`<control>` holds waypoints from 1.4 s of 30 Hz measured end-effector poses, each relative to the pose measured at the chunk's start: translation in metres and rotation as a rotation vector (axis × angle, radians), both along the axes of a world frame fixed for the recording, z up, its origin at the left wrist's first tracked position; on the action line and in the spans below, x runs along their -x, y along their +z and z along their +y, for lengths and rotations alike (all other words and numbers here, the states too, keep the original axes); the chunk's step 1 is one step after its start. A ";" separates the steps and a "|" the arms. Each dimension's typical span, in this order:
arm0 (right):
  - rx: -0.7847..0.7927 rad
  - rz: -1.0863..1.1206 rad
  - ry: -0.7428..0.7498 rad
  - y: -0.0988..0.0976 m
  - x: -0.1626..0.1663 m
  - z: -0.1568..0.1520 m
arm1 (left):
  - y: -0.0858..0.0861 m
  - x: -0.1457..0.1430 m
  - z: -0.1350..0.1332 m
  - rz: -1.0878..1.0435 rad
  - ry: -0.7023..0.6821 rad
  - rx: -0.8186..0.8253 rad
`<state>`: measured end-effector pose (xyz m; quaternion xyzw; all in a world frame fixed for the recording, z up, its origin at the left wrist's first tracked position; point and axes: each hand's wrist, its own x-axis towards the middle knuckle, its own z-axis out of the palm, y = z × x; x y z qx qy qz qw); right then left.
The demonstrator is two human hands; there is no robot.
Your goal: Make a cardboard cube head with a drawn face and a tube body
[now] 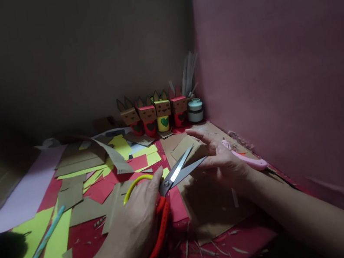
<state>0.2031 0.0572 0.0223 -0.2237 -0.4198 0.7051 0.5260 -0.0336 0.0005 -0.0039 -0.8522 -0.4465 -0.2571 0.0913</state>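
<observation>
Head view, left fingers (154, 185) grasping orange-handled open-bladed scissors (181, 168), right fingers (200, 135) released on cardboard (210, 212)

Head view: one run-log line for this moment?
left hand: holds scissors, blades open | right hand: flat on brown cardboard | pink cutter beside right hand | paper figures at back

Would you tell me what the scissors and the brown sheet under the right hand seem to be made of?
Scissors: bright blades glint like polished metal; red and yellow handles look like smooth plastic. Brown sheet: dull and stiff, probably cardboard.
</observation>
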 end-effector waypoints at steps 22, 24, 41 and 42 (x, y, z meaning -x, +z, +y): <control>0.061 0.098 0.023 0.000 -0.001 0.003 | -0.010 0.005 0.002 0.028 -0.037 -0.070; 0.064 0.094 0.011 0.000 0.000 0.003 | -0.009 0.005 0.002 0.044 -0.013 -0.056; 0.062 0.042 0.020 -0.006 -0.003 0.009 | -0.012 0.013 0.003 0.077 -0.016 -0.110; 0.063 0.039 0.020 -0.006 -0.003 0.009 | -0.010 0.013 0.003 0.093 -0.014 -0.096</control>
